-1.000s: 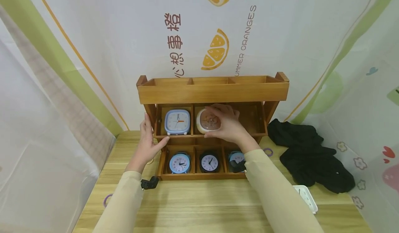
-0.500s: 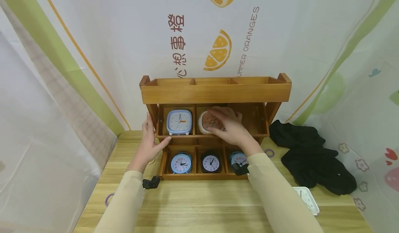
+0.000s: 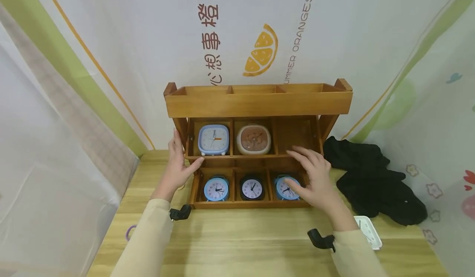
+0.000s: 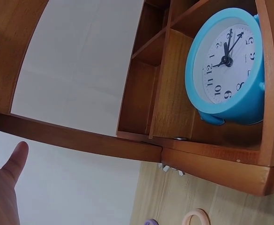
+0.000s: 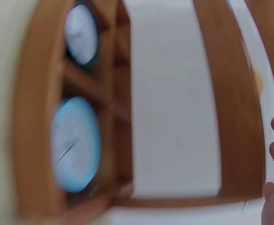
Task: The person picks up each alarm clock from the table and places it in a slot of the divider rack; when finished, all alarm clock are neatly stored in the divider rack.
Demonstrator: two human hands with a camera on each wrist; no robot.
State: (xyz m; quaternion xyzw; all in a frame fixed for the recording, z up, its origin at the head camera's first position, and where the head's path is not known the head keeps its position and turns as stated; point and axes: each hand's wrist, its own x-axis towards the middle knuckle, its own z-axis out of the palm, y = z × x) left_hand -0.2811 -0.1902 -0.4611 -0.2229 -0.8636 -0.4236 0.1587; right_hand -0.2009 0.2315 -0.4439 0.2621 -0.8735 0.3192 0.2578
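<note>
A tiered wooden shelf (image 3: 259, 106) holds several alarm clocks. In its middle tier sit a lilac-blue square clock (image 3: 214, 139) at the left and a cream clock with a brown face (image 3: 254, 139) in the centre; the right compartment holds nothing. My left hand (image 3: 176, 165) rests against the shelf's left side, thumb at the middle tier's front edge. My right hand (image 3: 315, 178), fingers spread and holding nothing, is in front of the shelf's right end. Below it, partly covered, is a light-blue round clock (image 3: 285, 187). The bottom tier also has a black clock (image 3: 252, 188) and another blue clock (image 4: 225, 61).
Black cloth (image 3: 378, 182) lies crumpled right of the shelf. A white tray (image 3: 367, 231) is beside my right forearm. A purple ring (image 3: 130, 231) lies near my left sleeve, and a peach ring (image 4: 196, 216) is near the shelf's left foot. A printed curtain (image 3: 148, 42) hangs behind.
My right hand has let go of the cream clock, which stays in the middle compartment, and has moved down and to the right. My left hand stays at the shelf's side.
</note>
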